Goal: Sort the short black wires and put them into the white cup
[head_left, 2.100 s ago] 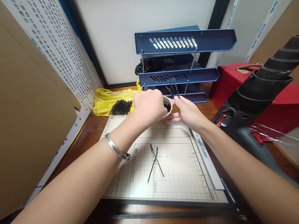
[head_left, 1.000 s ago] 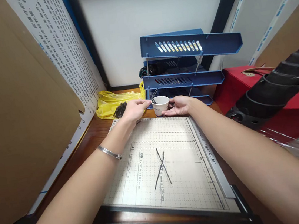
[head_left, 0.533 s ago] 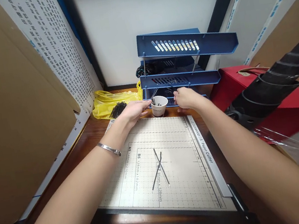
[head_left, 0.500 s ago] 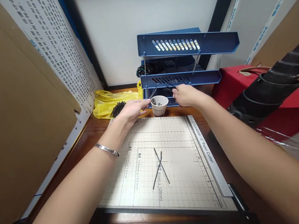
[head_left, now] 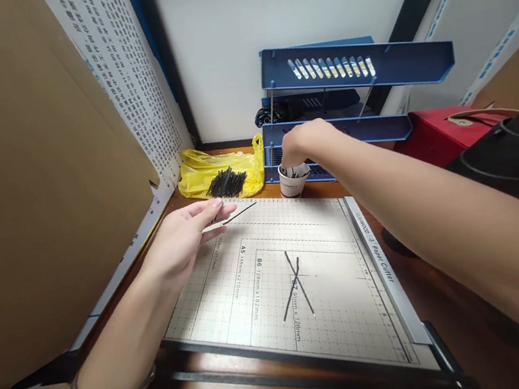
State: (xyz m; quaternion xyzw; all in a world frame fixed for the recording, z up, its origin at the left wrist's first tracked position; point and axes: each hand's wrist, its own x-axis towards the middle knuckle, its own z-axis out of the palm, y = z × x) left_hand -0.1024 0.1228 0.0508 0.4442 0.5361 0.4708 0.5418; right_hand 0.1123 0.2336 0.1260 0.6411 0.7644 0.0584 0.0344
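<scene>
My left hand (head_left: 196,227) is over the far left corner of the paper cutter board (head_left: 338,332), its thumb and fingers closed loosely on a thin black wire piece (head_left: 240,213) that points right. My right hand (head_left: 303,142) bends down over the white paper cup (head_left: 293,184), fingers curled at its mouth; the fingertips and anything in them are hidden. More short black pieces (head_left: 296,171) show inside the cup. Two black wire pieces (head_left: 296,280) with pale ends lie crossed on the board.
A yellow plastic bag (head_left: 197,171) with a heap of black pieces (head_left: 227,183) lies behind the board. Further back stands a blue tiered tray (head_left: 391,64). A red box (head_left: 430,130) and a black ribbed tube (head_left: 501,148) are at right, a cardboard panel (head_left: 51,173) at left.
My left hand has moved left and nearer from the cup, turning palm inward. My right hand has gone from beside the cup to above its mouth. The black wires it held are no longer visible.
</scene>
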